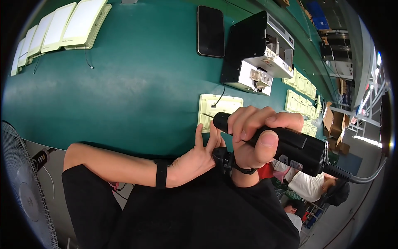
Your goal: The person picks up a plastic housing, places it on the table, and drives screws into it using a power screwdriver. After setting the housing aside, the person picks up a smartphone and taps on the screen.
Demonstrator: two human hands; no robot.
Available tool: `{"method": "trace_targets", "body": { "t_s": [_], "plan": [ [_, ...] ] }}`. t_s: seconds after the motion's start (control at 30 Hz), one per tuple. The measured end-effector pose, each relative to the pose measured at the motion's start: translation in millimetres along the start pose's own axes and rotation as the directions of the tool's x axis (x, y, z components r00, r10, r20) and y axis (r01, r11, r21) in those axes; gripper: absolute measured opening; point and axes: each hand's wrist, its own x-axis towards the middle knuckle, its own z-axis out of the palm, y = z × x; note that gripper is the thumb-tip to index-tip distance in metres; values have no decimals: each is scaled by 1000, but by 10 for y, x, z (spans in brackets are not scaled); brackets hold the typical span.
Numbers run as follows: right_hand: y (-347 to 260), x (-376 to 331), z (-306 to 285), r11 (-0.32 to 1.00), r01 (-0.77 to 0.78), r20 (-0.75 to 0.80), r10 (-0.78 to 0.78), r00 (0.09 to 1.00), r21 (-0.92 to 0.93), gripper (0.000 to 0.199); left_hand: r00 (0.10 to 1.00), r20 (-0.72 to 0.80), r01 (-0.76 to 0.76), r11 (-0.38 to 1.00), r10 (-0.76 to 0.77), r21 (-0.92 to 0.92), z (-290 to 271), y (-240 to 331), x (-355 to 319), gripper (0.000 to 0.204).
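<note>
Hands: two, left hand (pixel 195 164) and right hand (pixel 252 123), centre. Power screwdriver (pixel 296 149): one, right of centre. Pale casing (pixel 226 101): one, centre. Boxy machine (pixel 251 52): one, upper right. Phone (pixel 210 31): one, top centre. White-faced panels (pixel 60 27): five visible, upper left. Fan (pixel 29 199): one, lower left.

Black corded screwdriver (pixel 302 149): we see a small pale sticker (pixel 296 164) with dark print on its body, too fine for us to read.
Black-and-silver machine (pixel 248 50): on its silver face we spot a sticker (pixel 268 62) with reddish marks, which we cannot make out.
White panels (pixel 84 18): along the nearest one's lower border we find a tiny dark line of print (pixel 69 40), illegible to us.
</note>
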Motion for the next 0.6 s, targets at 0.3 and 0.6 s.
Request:
{"method": "trace_targets", "body": {
  "t_s": [0.3, 0.6],
  "plan": [
    [116, 6, 52, 1000, -6, 29, 5, 1000, 13, 30, 998, -61, 21, 999, -19, 37, 104, 77, -35, 44],
    [117, -16, 42, 1000, 9, 5, -9, 1000, 18, 33, 999, -31, -7, 999, 8, 49, 12, -10, -3, 47]
  ]
}}
